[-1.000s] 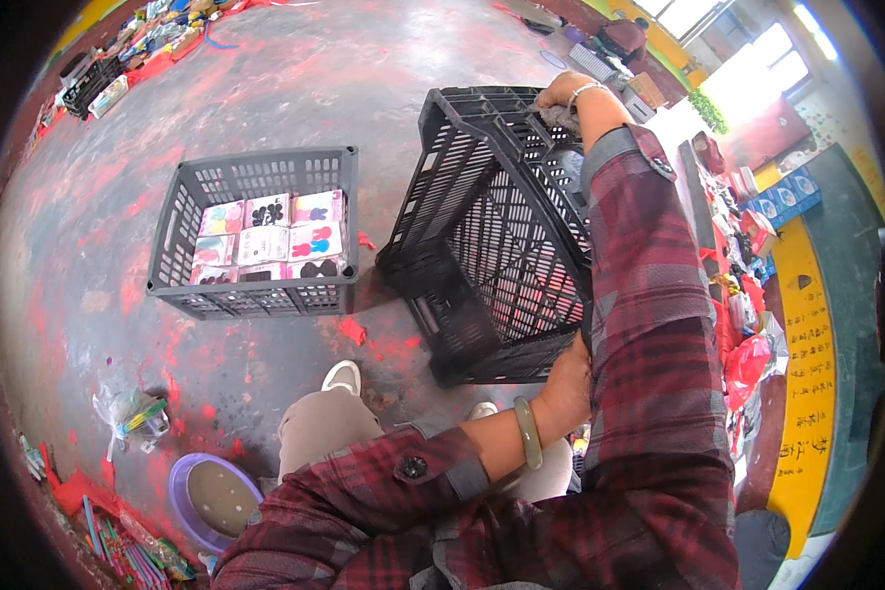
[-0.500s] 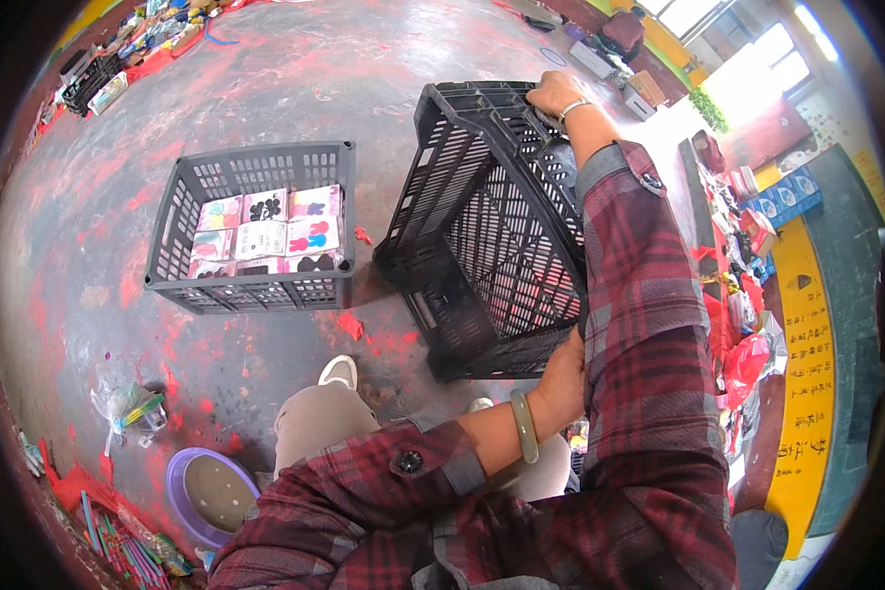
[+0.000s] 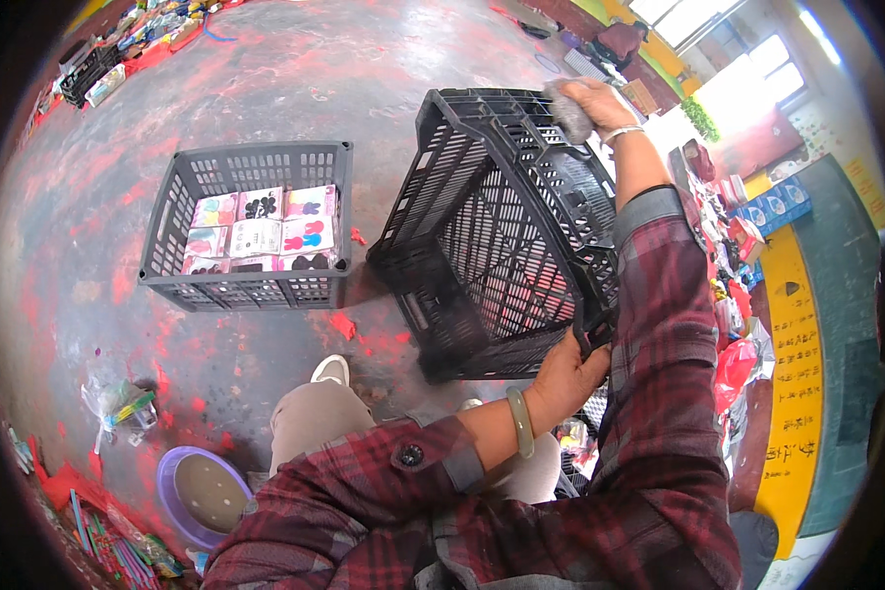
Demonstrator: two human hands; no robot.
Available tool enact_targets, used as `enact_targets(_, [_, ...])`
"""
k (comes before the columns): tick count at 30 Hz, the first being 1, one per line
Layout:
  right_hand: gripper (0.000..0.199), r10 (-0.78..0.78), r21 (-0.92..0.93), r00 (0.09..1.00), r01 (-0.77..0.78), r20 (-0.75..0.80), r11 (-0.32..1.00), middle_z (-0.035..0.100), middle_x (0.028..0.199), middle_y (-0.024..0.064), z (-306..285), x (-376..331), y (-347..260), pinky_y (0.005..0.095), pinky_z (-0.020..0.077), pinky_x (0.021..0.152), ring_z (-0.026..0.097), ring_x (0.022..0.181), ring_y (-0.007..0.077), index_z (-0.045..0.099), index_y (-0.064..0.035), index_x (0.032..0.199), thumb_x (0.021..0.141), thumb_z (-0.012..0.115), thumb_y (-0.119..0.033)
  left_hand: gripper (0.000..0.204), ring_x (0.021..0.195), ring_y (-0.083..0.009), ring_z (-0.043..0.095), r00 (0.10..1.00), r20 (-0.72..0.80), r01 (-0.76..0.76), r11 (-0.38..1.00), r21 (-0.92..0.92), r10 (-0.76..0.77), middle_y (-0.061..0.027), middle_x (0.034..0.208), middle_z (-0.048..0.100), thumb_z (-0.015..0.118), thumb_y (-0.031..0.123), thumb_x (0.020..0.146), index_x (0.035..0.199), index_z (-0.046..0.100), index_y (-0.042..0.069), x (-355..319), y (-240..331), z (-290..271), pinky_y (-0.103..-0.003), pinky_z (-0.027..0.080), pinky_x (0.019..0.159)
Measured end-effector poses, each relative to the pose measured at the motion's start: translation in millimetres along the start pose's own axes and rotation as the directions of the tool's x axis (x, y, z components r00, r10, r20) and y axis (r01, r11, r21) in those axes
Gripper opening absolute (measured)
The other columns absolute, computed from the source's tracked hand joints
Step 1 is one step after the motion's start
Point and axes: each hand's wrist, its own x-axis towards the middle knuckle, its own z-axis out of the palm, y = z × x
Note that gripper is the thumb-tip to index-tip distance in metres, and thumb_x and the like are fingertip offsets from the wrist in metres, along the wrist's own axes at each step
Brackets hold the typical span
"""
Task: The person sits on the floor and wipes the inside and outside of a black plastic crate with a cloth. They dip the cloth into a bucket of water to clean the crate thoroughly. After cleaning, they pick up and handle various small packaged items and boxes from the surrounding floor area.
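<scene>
Between both hands, tilted black slatted crate (image 3: 506, 236)

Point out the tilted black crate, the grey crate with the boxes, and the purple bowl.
black crate (image 3: 506, 246), head view, on its slatted inner wall
grey crate (image 3: 251, 165), head view, on its far wall
purple bowl (image 3: 172, 511), head view, on its left rim

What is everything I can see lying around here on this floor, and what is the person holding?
Black crate: one, black plastic lattice, tilted on its side, gripped by both hands.
Grey crate: one, grey, upright on the floor to the left.
Flat packs: several, pink and white, laid inside the grey crate.
Bowl: one, purple rim, lower left on the floor.
Floor: grey concrete with red paint stains.
Left hand: wearing a green bangle, grips the black crate's near edge.
Right hand: grips its far rim.
</scene>
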Motion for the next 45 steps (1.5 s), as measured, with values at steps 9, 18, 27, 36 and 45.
enact_targets(9, [0.062,0.092,-0.910,0.996,-0.025,0.015,0.413,0.060,0.103,0.0212,74,8,-49,0.0347,0.0448,0.083,0.058,0.097,0.0296,0.064,0.0030,0.091,0.056,0.068,-0.048,0.035,0.086,-0.0290,0.060,0.998,-0.029,-0.059,0.998,0.010,0.060,-0.0195,0.091,0.060,0.049,0.013,0.084,0.116,0.040,0.003,-1,1,-2,-0.036,0.045,0.075])
enact_targets(18, [0.050,0.078,-0.900,0.996,-0.075,-0.046,0.430,0.061,0.100,0.0203,87,18,-45,0.0341,0.0455,0.083,0.058,0.096,0.0299,0.066,-0.0014,0.092,0.058,0.068,-0.038,0.042,0.102,-0.0223,0.052,0.928,0.191,0.368,0.699,-0.613,-0.320,-0.0079,0.115,0.054,0.033,0.035,0.093,0.119,0.047,0.005,10,-33,-15,-0.037,0.040,0.093])
enact_targets(27, [0.049,0.070,-0.749,0.997,-0.067,-0.027,0.659,0.060,0.101,0.0215,59,18,-42,0.0341,0.0451,0.082,0.058,0.095,0.0321,0.063,0.0020,0.095,0.064,0.064,-0.035,0.030,0.100,-0.0174,0.052,0.970,0.144,0.240,0.862,-0.447,-0.195,-0.0079,0.112,0.054,0.040,0.017,0.092,0.119,0.045,0.003,7,10,-12,-0.031,0.041,0.090])
enact_targets(36, [0.055,-0.080,-0.813,0.988,0.157,0.135,0.561,0.063,0.093,0.0174,108,-29,-84,0.0325,0.0489,0.071,0.062,0.084,0.0263,0.060,0.0047,0.098,0.062,0.069,-0.036,0.034,0.094,-0.0209,0.055,0.993,0.032,-0.121,0.984,0.130,0.118,-0.0114,0.104,0.056,0.047,0.013,0.087,0.119,0.041,0.001,6,0,-13,-0.032,0.043,0.083])
enact_targets(45, [0.045,0.060,-0.918,0.996,0.037,0.066,0.396,0.064,0.090,0.0198,122,-5,-87,0.0341,0.0497,0.074,0.063,0.085,0.0276,0.066,0.0019,0.087,0.056,0.071,-0.030,0.042,0.103,-0.0220,0.053,0.885,0.170,0.461,0.769,-0.443,-0.433,-0.0102,0.112,0.054,0.050,0.016,0.087,0.125,0.037,0.002,-4,68,-10,-0.030,0.042,0.087])
